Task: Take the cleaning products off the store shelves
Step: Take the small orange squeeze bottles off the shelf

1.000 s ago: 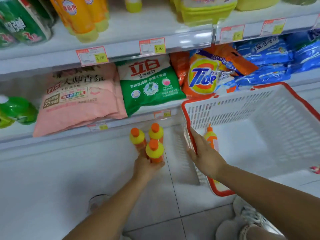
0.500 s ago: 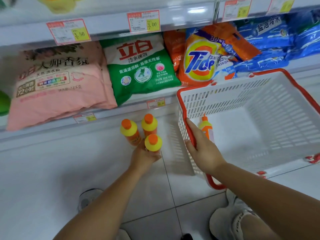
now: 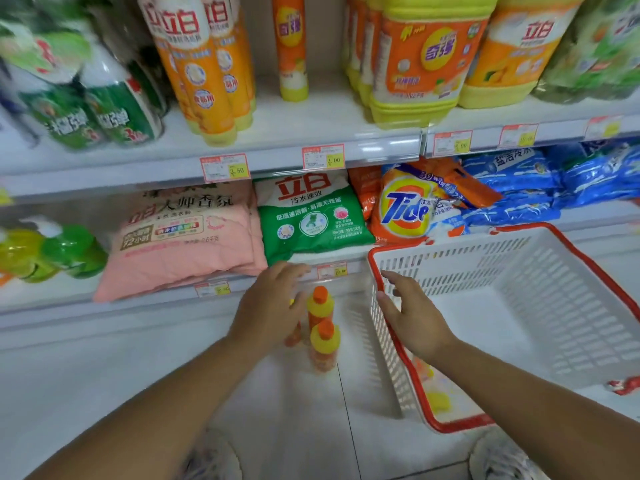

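White shop shelving fills your view, and most of the job lies ahead. Your left hand [image 3: 273, 303] hangs with fingers spread and empty above the small orange bottles [image 3: 322, 327] that stand on the white floor near the basket's left wall; it hides part of one. Your right hand [image 3: 408, 317] is also spread, gripping nothing, over the red rim at the left edge of the white basket [image 3: 519, 306]; one more small bottle shows blurred through its wall, near the front left corner. Left to clear, I judge: the pink bag [image 3: 187, 237], green bag [image 3: 311, 216] and Tide bag [image 3: 408, 209] on the lower shelf, and the tall orange bottles [image 3: 207, 71] and yellow jugs [image 3: 415, 64] above.
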A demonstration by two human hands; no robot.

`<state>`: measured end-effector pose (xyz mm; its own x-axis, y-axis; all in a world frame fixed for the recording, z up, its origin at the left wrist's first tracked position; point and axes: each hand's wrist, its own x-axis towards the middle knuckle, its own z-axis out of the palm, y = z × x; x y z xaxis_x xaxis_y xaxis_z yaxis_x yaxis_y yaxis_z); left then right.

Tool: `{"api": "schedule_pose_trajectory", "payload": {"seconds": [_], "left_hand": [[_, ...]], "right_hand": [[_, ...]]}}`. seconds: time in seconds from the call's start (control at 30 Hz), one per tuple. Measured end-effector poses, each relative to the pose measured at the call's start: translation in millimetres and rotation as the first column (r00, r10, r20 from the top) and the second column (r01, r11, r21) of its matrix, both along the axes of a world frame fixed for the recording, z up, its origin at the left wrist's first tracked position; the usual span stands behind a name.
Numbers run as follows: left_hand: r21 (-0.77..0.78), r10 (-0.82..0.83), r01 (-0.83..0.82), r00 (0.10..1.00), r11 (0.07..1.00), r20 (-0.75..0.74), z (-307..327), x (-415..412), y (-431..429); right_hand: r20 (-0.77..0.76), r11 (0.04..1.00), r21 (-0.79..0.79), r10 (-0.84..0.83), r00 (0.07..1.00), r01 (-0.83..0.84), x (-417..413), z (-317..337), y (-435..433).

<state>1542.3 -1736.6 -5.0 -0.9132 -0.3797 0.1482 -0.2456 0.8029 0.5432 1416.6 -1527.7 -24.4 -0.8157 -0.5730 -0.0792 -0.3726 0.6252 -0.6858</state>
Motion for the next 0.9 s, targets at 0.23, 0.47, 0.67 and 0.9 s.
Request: {"api": "schedule_pose_trajectory", "payload": {"seconds": [0.23,0.47,0.67,0.9], "left_hand": [[-0.337,-0.066,-0.024,0.966,0.941,-0.251,92,-86,-61],[-0.612,-0.082,-0.061,0.976,0.789,-0.204,75,-126,-127],[-0.682,-0.138,-0.179,0.913,0.709,-0.384,53,-142,-134],[-0.704,-0.177,-0.193,0.892,0.683,-0.417,48,-144,-137]], "right_hand": [[-0.158,0.959,-0.282,-0.034,0.987,-0.012,-57,88,-76],[-0.331,0.903,-0.425,-0.088,0.94,-0.065,-127,166,-169],[-0.349,0.958,-0.283,-0.062,0.935,-0.042,-186,188,-254],[-0.001,0.834,-0.552,0.0,1.0,-0.001,-217,190,-320]]}}
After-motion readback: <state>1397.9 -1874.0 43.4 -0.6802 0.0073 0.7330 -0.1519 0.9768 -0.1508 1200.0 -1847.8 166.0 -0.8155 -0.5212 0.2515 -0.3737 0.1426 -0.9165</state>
